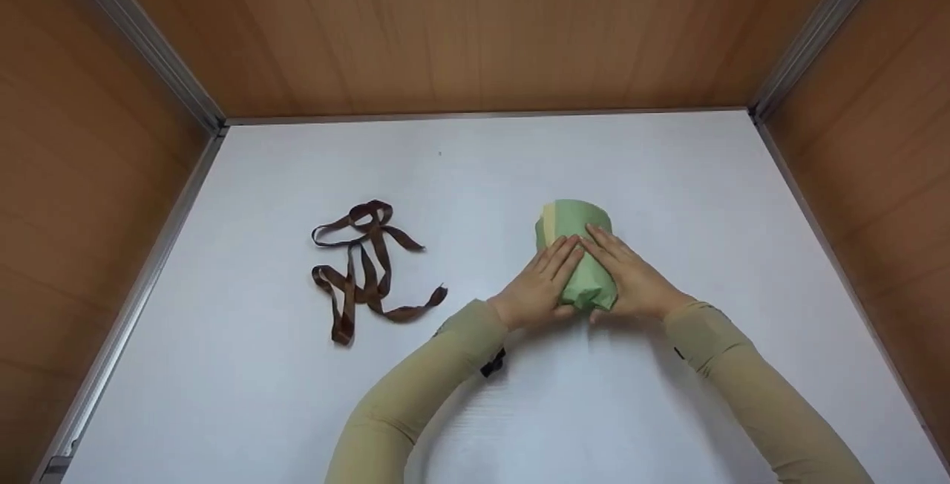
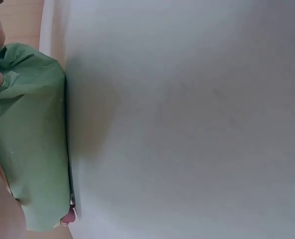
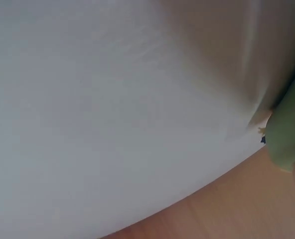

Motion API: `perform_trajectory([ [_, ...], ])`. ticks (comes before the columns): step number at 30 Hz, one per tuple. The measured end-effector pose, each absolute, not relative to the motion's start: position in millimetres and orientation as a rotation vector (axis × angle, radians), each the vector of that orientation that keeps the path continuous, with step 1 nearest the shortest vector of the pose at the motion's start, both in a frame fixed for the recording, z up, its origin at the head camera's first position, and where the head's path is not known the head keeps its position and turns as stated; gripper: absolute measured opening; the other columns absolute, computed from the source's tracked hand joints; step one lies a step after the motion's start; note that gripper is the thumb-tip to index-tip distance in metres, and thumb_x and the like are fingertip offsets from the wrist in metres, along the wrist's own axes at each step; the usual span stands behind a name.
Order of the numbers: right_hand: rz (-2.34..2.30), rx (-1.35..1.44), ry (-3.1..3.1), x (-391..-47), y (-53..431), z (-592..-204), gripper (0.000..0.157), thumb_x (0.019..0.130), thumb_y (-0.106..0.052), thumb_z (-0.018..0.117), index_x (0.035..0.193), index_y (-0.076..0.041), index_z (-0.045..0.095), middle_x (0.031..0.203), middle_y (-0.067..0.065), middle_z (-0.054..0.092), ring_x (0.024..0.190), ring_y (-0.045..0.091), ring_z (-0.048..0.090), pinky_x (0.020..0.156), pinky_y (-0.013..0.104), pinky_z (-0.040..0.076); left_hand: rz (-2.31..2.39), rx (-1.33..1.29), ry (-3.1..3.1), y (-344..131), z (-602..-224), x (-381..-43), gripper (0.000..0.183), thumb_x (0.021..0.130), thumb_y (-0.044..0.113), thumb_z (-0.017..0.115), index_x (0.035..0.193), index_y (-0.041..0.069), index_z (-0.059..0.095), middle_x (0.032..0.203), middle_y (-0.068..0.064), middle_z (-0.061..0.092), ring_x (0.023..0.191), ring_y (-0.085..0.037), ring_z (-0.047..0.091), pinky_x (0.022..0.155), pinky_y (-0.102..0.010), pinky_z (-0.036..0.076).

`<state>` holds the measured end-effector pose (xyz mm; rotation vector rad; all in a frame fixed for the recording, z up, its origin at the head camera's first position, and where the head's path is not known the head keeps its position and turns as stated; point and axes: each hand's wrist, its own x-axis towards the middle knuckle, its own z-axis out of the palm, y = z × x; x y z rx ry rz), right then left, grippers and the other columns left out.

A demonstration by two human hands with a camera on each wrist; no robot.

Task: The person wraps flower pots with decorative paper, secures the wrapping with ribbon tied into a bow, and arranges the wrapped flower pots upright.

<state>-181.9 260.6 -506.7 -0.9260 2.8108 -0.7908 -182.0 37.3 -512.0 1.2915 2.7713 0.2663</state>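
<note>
A rounded bundle wrapped in green paper [image 1: 582, 217] lies on the white table, right of the middle. A pale yellow strip runs along its upper left side, and its near end is crumpled and folded in. From the left, my left hand [image 1: 538, 287] rests on it with straight fingers over the top. My right hand [image 1: 631, 280] presses on it from the right, fingers extended too. Both thumbs are by the crumpled end. In the left wrist view, the green wrapping [image 2: 35, 134] shows smooth sides, and something pink [image 2: 69, 216] peeks out at the far end.
A long brown ribbon [image 1: 380, 276] lies in loose loops on the left of the table [image 1: 245, 380]. Wood-grain panels [image 1: 482, 38] with metal edging enclose the table at the back and both sides. A small black piece [image 1: 493, 363] shows under the left sleeve's cuff.
</note>
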Motion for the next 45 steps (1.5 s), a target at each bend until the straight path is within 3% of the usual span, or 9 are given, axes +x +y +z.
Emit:
perform_trajectory([
  [5, -0.878, -0.888, 2.825, -180, 256, -514, 0.109, 0.067, -0.048, 0.08, 0.151, -0.016, 0.02, 0.158, 0.013, 0.009, 0.144, 0.041, 0.008, 0.111, 0.059, 0.02, 0.286, 1.298, 2.788, 40, -514, -180, 0.087, 0.095, 0.049, 0.048, 0.15, -0.003, 0.007, 0.158, -0.021, 0.002, 0.146, -0.033, 0.002, 0.118, -0.041, 0.014],
  [12, -0.938, -0.787, 2.779, -177, 253, -512, 0.103, 0.07, -0.043, 0.079, 0.15, -0.02, 0.018, 0.158, 0.017, 0.002, 0.141, 0.049, -0.001, 0.108, 0.066, 0.017, 0.278, 1.319, 2.798, 39, -512, -181, 0.087, 0.094, 0.049, 0.049, 0.149, -0.004, 0.008, 0.157, -0.022, 0.004, 0.146, -0.034, 0.003, 0.118, -0.04, 0.012],
  [20, -1.027, -0.658, 2.671, -174, 249, -511, 0.103, 0.074, -0.04, 0.077, 0.152, -0.026, 0.013, 0.159, 0.009, -0.011, 0.14, 0.047, 0.015, 0.106, 0.061, 0.028, 0.237, 1.326, 2.757, 36, -509, -183, 0.088, 0.095, 0.052, 0.045, 0.15, -0.004, 0.005, 0.157, -0.021, 0.001, 0.146, -0.032, 0.0, 0.118, -0.039, 0.011],
  [22, -1.037, -0.645, 2.659, -174, 249, -511, 0.103, 0.073, -0.041, 0.077, 0.152, -0.027, 0.012, 0.159, 0.008, -0.012, 0.14, 0.046, 0.015, 0.106, 0.061, 0.028, 0.234, 1.31, 2.751, 36, -509, -184, 0.09, 0.094, 0.053, 0.045, 0.15, -0.002, 0.003, 0.158, -0.02, -0.001, 0.146, -0.033, -0.002, 0.118, -0.041, 0.012],
  [25, -1.067, -0.634, 2.631, -175, 248, -509, 0.104, 0.073, -0.039, 0.078, 0.152, -0.028, 0.012, 0.159, 0.008, -0.013, 0.142, 0.046, 0.01, 0.106, 0.063, 0.026, 0.279, 1.269, 2.749, 36, -507, -183, 0.092, 0.092, 0.053, 0.05, 0.151, 0.0, 0.002, 0.158, -0.018, -0.002, 0.143, -0.045, 0.0, 0.113, -0.052, 0.022],
  [29, -1.114, -0.657, 2.626, -175, 249, -511, 0.104, 0.072, -0.037, 0.08, 0.151, -0.025, 0.014, 0.159, 0.012, -0.011, 0.142, 0.047, 0.005, 0.106, 0.065, 0.023, 0.388, 1.295, 2.744, 37, -509, -184, 0.094, 0.09, 0.049, 0.056, 0.15, -0.003, 0.005, 0.157, -0.021, 0.0, 0.138, -0.051, 0.015, 0.104, -0.055, 0.036],
  [33, -1.156, -0.688, 2.635, -175, 247, -514, 0.103, 0.072, -0.033, 0.082, 0.151, -0.023, 0.017, 0.158, 0.014, -0.009, 0.142, 0.046, 0.003, 0.107, 0.065, 0.022, 0.462, 1.33, 2.736, 36, -514, -183, 0.094, 0.09, 0.045, 0.058, 0.148, -0.007, 0.006, 0.156, -0.025, 0.0, 0.135, -0.043, 0.031, 0.107, -0.043, 0.036],
  [40, -1.214, -0.699, 2.654, -173, 241, -515, 0.101, 0.068, -0.027, 0.085, 0.15, -0.021, 0.025, 0.159, 0.016, -0.003, 0.142, 0.046, 0.006, 0.108, 0.063, 0.022, 0.59, 1.217, 2.615, 32, -515, -181, 0.096, 0.091, 0.043, 0.056, 0.15, 0.0, -0.006, 0.157, -0.017, -0.014, 0.142, -0.041, 0.012, 0.112, -0.037, 0.031],
  [45, -1.216, -0.675, 2.674, -167, 236, -511, 0.101, 0.067, -0.027, 0.086, 0.149, -0.018, 0.027, 0.159, 0.016, -0.003, 0.143, 0.044, 0.006, 0.109, 0.062, 0.022, 0.616, 1.258, 2.594, 26, -511, -177, 0.094, 0.091, 0.04, 0.056, 0.15, -0.001, -0.006, 0.157, -0.018, -0.013, 0.143, -0.041, 0.007, 0.112, -0.037, 0.03],
])
